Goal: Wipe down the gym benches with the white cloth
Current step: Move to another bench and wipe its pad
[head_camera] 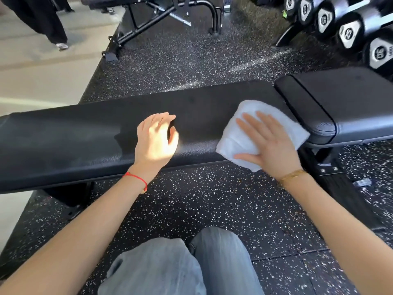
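Observation:
A long black padded gym bench (89, 133) runs across the view in front of me. Its separate seat pad (348, 103) is at the right end. A folded white cloth (240, 141) lies on the long pad beside the gap between the pads. My right hand (266, 143) lies flat on the cloth, fingers spread, pressing it against the pad. My left hand (156, 139) hovers over or rests lightly on the middle of the pad, fingers loosely curved, holding nothing; sunlight falls across it.
A second black bench (161, 15) stands at the back. A rack of black dumbbells (348, 35) fills the upper right. A person's legs (51, 24) are at the upper left on the pale floor. Speckled rubber flooring (191, 205) lies under me, with my knees (185, 262) at the bottom.

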`<state>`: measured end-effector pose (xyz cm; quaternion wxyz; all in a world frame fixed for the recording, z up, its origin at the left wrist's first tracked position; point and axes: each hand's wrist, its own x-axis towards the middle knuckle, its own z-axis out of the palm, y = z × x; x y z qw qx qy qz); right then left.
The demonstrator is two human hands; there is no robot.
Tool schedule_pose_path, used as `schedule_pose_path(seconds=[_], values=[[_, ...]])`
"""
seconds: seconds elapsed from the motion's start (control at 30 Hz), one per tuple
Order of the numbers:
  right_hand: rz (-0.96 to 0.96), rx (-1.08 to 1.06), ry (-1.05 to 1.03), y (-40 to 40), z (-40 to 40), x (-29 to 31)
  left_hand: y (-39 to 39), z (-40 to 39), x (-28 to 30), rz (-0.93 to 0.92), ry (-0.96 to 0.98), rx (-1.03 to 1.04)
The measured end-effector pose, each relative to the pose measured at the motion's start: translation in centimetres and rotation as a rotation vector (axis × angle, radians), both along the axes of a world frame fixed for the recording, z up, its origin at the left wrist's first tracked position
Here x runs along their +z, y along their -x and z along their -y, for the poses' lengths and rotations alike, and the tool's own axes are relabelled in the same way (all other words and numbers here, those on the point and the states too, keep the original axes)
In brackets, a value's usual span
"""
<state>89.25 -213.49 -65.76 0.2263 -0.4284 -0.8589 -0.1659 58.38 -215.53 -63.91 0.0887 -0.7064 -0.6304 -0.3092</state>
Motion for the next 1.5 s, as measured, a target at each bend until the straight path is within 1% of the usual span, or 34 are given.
schedule_pose_path(seconds=[0.1,0.27,0.4,0.47,0.57,0.63,0.77,0.97,1.2,1.37,1.5], values=[[0.011,-0.035,0.033,-0.3,-0.2,0.8,-0.3,0.1,0.0,-0.004,-0.004,0.005],[0.101,0.021,0.177,6.2,-0.4,1.4,-0.4,0.1,0.2,-0.014,0.015,0.026],[0.018,0.036,0.213,5.3,-0.5,1.6,-0.5,0.2,0.6,-0.018,0.040,0.035],[-0.067,-0.047,0.246,4.1,-0.9,2.1,-0.4,0.2,0.9,-0.031,0.064,0.038],[-0.158,-0.164,0.373,4.0,-2.1,3.5,-0.2,-0.2,1.7,-0.045,0.117,0.031],[-0.157,-0.184,0.451,4.7,-3.2,4.0,-0.2,-0.6,2.2,-0.057,0.126,0.044],[-0.111,-0.139,0.518,5.8,-6.1,4.5,-0.4,-2.3,2.5,-0.072,0.125,0.066],[-0.039,-0.126,0.548,5.6,-7.9,4.7,-1.7,-4.7,2.1,-0.059,0.169,0.019],[-0.063,-0.129,0.581,5.4,-7.3,5.0,-2.7,-5.3,2.2,-0.030,0.272,0.015],[-0.159,-0.115,0.588,4.8,-6.1,5.1,-2.8,-5.1,2.3,-0.010,0.272,0.011],[-0.332,-0.091,0.600,4.3,-5.9,4.8,-2.7,-4.7,2.5,0.023,0.267,0.003]])
